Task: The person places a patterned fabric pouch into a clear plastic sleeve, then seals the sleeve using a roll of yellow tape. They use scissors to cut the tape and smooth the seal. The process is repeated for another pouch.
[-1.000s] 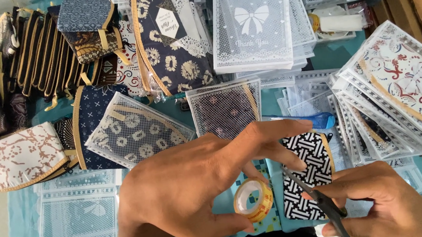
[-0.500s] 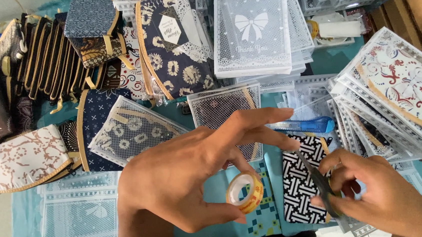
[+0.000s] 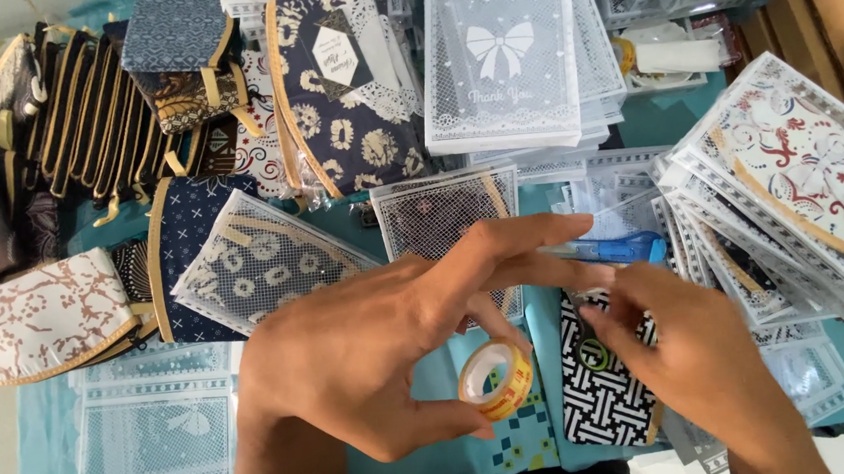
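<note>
While the left hand [image 3: 371,351] fills the lower middle of the frame, it pinches a tape roll [image 3: 496,380] between thumb and a curled finger, the other fingers fanned out wide towards the right. The roll sits just below centre, over the teal cloth [image 3: 430,462]. The right hand [image 3: 703,365] comes in from the lower right, its wrist cut off by the bottom edge; its fingers are curled narrow around scissors [image 3: 591,349], of which only a dark handle ring shows, so I cannot tell how firmly they are gripped. Beneath that hand lies a black-and-white pouch [image 3: 601,408], partly hidden by it. A blue pen-like thing [image 3: 616,249] peeks out behind the left fingertips, its shape hard to make out. Lace-print bags [image 3: 503,50] are stacked at the upper middle, packed pouches [image 3: 799,177] fan out at the right, and zip pouches [image 3: 72,124] crowd the upper left, cut off by the frame.
</note>
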